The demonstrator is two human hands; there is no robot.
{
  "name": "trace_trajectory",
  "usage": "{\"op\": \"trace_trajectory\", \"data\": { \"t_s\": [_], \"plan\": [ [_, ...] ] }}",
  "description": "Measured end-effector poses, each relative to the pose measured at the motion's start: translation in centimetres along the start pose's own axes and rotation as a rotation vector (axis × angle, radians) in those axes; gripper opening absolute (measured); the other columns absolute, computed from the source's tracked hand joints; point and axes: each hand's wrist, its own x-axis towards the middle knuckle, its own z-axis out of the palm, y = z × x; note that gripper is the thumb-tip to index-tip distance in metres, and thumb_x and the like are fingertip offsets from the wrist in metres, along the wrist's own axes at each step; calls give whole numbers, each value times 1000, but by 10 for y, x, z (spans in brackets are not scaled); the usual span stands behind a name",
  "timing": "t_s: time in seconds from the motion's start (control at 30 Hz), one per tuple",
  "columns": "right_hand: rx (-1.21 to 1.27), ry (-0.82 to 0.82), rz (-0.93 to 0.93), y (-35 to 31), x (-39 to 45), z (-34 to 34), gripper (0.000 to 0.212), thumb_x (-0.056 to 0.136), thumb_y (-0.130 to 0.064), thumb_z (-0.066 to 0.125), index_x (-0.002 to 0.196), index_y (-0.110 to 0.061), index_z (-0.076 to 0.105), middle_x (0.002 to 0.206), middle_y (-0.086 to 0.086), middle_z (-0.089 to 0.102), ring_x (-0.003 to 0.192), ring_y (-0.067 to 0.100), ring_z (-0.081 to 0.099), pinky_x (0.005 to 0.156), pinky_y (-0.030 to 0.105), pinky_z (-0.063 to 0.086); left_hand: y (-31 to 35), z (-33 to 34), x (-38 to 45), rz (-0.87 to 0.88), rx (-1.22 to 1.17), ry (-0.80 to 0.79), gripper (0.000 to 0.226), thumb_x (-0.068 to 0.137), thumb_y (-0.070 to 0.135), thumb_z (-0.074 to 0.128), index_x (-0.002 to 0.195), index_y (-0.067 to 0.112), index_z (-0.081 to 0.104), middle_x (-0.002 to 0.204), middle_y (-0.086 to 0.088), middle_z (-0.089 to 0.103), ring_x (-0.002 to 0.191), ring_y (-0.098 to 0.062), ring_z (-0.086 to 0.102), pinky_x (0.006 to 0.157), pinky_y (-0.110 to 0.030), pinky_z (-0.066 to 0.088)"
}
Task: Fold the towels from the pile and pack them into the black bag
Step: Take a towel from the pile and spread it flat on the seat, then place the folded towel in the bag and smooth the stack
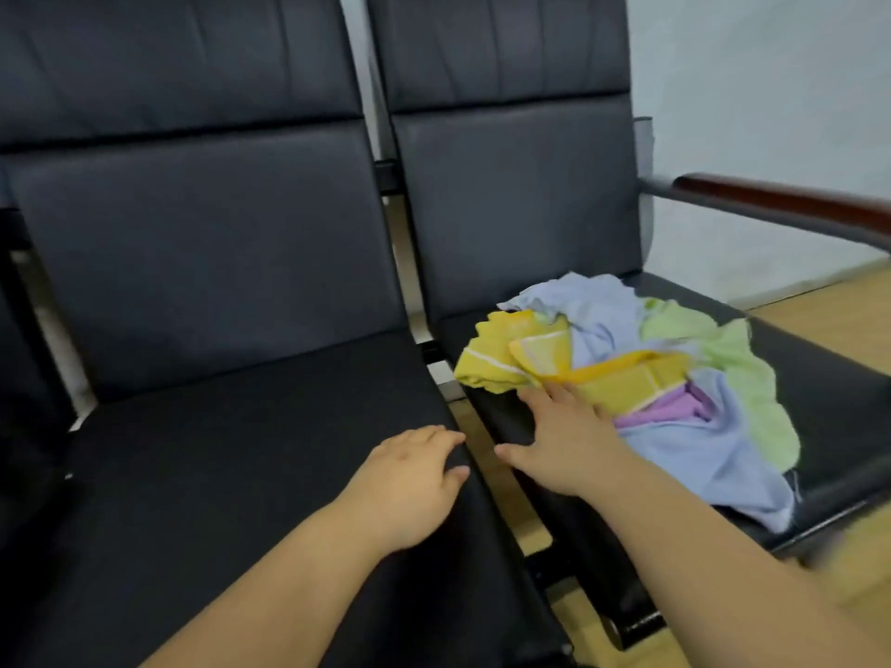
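A loose pile of towels (665, 378) lies on the right black seat (829, 378): yellow ones with white stripes (501, 354), pale blue, light green and a purple one (665, 407). My right hand (564, 436) is stretched out flat with spread fingers, its fingertips at the edge of the yellow towel. My left hand (410, 470) hovers palm down over the right edge of the left seat (241, 474), fingers relaxed, holding nothing. No black bag is in view.
Two black padded chairs stand side by side with a narrow gap (487, 455) between the seats. A dark wooden armrest (781, 200) runs along the right chair. Behind it is a pale wall; wooden floor (819, 301) shows at the right.
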Motion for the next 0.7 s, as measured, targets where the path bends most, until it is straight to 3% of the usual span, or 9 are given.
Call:
{"op": "trace_trajectory", "data": {
  "t_s": [0.23, 0.4, 0.53, 0.63, 0.7],
  "plan": [
    [125, 263, 158, 51, 27, -12, 62, 87, -50, 55, 142, -27, 37, 150, -1, 32, 145, 20, 16, 116, 45, 12, 36, -1, 64, 97, -29, 76, 55, 98, 48, 39, 149, 32, 26, 157, 9, 18, 144, -10, 17, 115, -24, 15],
    [157, 267, 247, 71, 36, -15, 66, 87, -56, 54, 143, -29, 34, 152, -2, 27, 147, 22, 8, 116, 46, 6, 51, 10, 98, 135, -64, 94, 58, 97, 51, 40, 149, 34, 24, 159, 7, 15, 145, -10, 13, 115, -24, 12],
    [208, 316, 241, 85, 36, -14, 52, 85, -55, 57, 129, -28, 50, 137, -3, 43, 134, 20, 29, 110, 40, 23, 54, 19, 120, 109, -147, 120, 57, 96, 49, 44, 147, 32, 28, 157, 5, 20, 145, -12, 17, 117, -28, 16],
    [229, 332, 220, 92, 34, -15, 37, 86, -49, 58, 113, -24, 58, 123, -2, 52, 124, 19, 40, 102, 35, 31, 55, 22, 130, 117, -130, 115, 33, 96, 44, 47, 123, 26, 50, 138, 10, 40, 131, -12, 36, 105, -24, 29],
    [237, 330, 212, 94, 32, -16, 33, 86, -49, 59, 106, -23, 60, 117, -3, 54, 119, 19, 43, 98, 32, 33, 54, 23, 133, 126, -161, 113, 16, 95, 42, 50, 101, 27, 49, 119, 11, 46, 114, -11, 46, 95, -24, 36]
  ]
}}
